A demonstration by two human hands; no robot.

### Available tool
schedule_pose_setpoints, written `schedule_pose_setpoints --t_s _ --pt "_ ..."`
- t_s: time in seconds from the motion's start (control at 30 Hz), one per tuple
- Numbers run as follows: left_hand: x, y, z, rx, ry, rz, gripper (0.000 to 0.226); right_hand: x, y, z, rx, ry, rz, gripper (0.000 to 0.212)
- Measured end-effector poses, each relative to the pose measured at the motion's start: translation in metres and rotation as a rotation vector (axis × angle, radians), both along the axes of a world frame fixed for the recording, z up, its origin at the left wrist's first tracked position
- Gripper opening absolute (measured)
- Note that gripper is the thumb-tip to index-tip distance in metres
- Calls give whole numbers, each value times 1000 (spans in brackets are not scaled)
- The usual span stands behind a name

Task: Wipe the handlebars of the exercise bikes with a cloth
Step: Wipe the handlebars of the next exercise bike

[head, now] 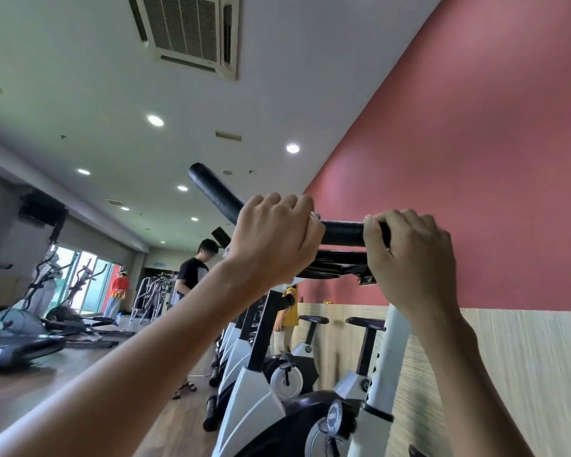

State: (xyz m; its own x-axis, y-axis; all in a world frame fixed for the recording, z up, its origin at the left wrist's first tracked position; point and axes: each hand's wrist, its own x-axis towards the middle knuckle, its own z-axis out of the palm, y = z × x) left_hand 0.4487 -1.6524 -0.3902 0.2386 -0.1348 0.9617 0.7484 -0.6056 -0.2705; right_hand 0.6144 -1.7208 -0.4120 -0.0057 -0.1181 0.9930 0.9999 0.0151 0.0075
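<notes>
Closest, the left hand (274, 239) curls its fingers tightly round the black foam handlebar (342, 232); only a pale sliver of the cloth (315, 216) shows at its fingertips. Just beside it, the right hand (409, 255) grips the same bar, fingers wrapped over the top. Below stands the bike's white post (393, 341). Beyond runs a row of exercise bikes (238, 351) along the red wall (475, 159), then a person in a black shirt (192, 275) and elliptical trainers (47, 291) by the windows.
</notes>
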Motion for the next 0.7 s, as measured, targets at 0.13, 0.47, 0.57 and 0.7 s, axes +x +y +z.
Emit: schedule_pose_setpoints --t_s 0.13,0.47,0.57,0.7 --pt "-6 -1 6 -22 29 -11 52 -1 -4 0 -33 -1 9 48" --pt "-6 -12 2 -188 -35 -73 27 -7 -20 -4 -218 68 106 32" --pt "-11 -17 10 -310 46 -94 26 -11 -30 4 -344 124 48 33" --pt "-14 -26 23 -458 116 -63 28 -18 -39 18 -486 171 25 33"
